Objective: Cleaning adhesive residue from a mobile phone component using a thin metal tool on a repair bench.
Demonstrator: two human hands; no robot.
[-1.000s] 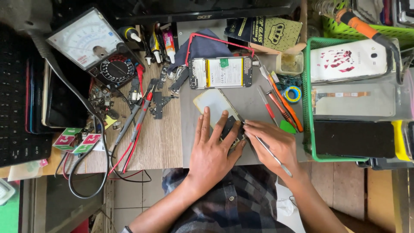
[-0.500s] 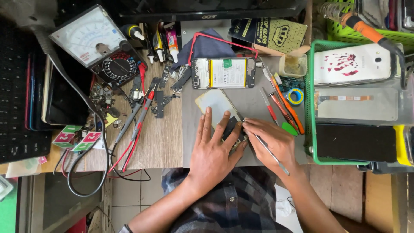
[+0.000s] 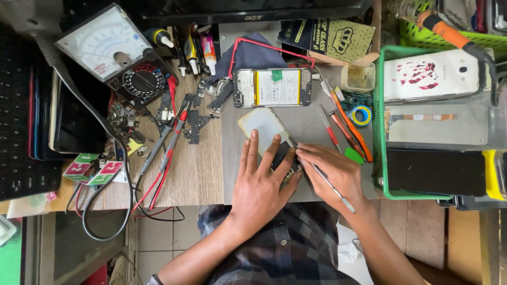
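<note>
Phone panel [image 3: 262,126] lies flat on the grey mat [image 3: 306,119], just below an opened phone [image 3: 272,87]. Left hand [image 3: 260,182] rests on it, fingers spread and pressing down. Right hand [image 3: 332,171] pinches a thin metal tool [image 3: 330,184], its tip apparently at the panel's lower edge.

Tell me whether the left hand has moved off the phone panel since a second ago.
No. The left hand still presses flat on the phone panel, same place relative to the opened phone above.

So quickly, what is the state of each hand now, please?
Left hand: open, fingers spread flat, pressing on the phone panel.
Right hand: closed on a thin metal tool, tip at the panel.
</note>
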